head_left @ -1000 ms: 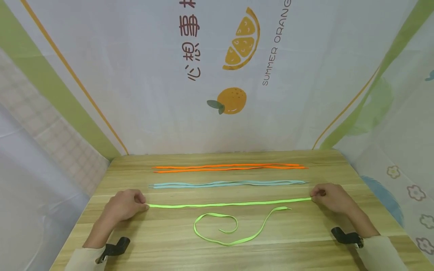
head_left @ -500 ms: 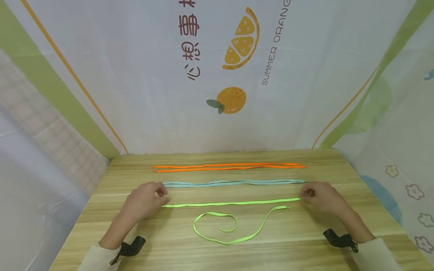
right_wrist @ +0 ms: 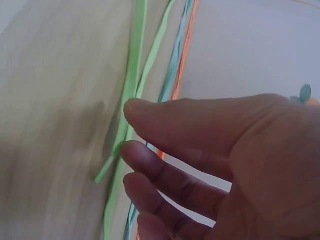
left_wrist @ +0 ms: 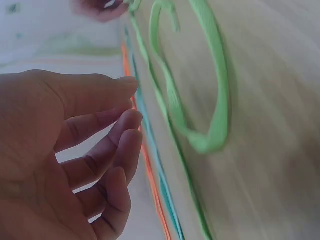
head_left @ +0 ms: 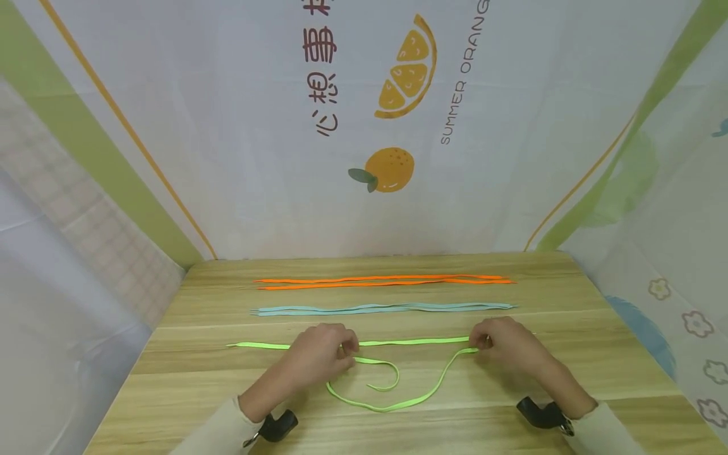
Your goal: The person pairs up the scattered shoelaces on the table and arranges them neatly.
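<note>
A bright green shoelace (head_left: 409, 342) stretches nearly straight across the table. In front of it a second green shoelace (head_left: 387, 409) lies in a loose curl. My left hand (head_left: 318, 355) hovers over the straight lace and the left side of the curl, covering part of both. The left wrist view shows its thumb and fingertips (left_wrist: 131, 86) apart, with nothing between them. At the right end of the curled lace, my right hand (head_left: 512, 344) has thumb and forefinger close around the tip. The right wrist view shows a gap between that thumb (right_wrist: 137, 112) and forefinger, with the lace just beyond.
Farther back lie a pair of light blue shoelaces (head_left: 364, 309) and a pair of orange shoelaces (head_left: 364, 282), roughly parallel to the straight green one. The wooden table (head_left: 443, 433) meets a printed cloth (head_left: 273, 208) at its back edge.
Both hands have let go of the straight green shoelace's ends and moved inward, the left one farther, to above the curled green shoelace. The laces have stayed in place.
</note>
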A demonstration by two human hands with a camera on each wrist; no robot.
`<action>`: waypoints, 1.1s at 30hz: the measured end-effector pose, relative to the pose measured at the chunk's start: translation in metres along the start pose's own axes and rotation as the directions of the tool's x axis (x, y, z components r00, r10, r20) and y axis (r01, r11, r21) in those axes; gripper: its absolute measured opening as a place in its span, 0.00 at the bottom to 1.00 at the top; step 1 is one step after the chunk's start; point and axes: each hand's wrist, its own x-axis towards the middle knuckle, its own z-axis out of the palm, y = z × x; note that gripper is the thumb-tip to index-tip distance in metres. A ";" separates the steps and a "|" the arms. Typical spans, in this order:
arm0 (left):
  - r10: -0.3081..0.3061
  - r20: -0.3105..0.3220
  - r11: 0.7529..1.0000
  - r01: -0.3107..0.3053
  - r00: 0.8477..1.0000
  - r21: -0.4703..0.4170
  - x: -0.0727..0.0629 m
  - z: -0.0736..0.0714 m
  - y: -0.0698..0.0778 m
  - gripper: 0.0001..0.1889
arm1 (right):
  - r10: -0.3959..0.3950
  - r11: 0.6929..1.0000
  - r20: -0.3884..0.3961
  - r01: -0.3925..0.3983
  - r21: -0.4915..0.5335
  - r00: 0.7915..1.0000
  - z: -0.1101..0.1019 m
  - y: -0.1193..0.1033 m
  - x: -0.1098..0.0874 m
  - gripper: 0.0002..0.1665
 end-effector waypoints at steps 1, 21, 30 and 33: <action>0.010 0.017 1.000 -0.010 1.000 0.013 0.003 0.003 0.003 0.08 | 0.000 1.000 0.000 0.000 -0.007 1.000 0.002 -0.001 0.001 0.13; 0.090 0.190 0.976 -0.125 0.978 0.179 0.035 0.032 0.021 0.07 | -0.054 0.995 -0.013 0.052 -0.082 0.998 0.020 -0.013 0.006 0.16; 0.125 0.131 0.973 -0.147 0.983 0.178 0.036 0.037 0.018 0.13 | -0.082 0.993 -0.015 0.080 -0.088 0.997 0.021 -0.012 0.003 0.15; 0.100 0.100 0.984 -0.113 0.990 0.139 0.033 0.032 0.015 0.11 | -0.065 0.994 -0.021 0.063 -0.089 0.998 0.020 -0.010 0.002 0.14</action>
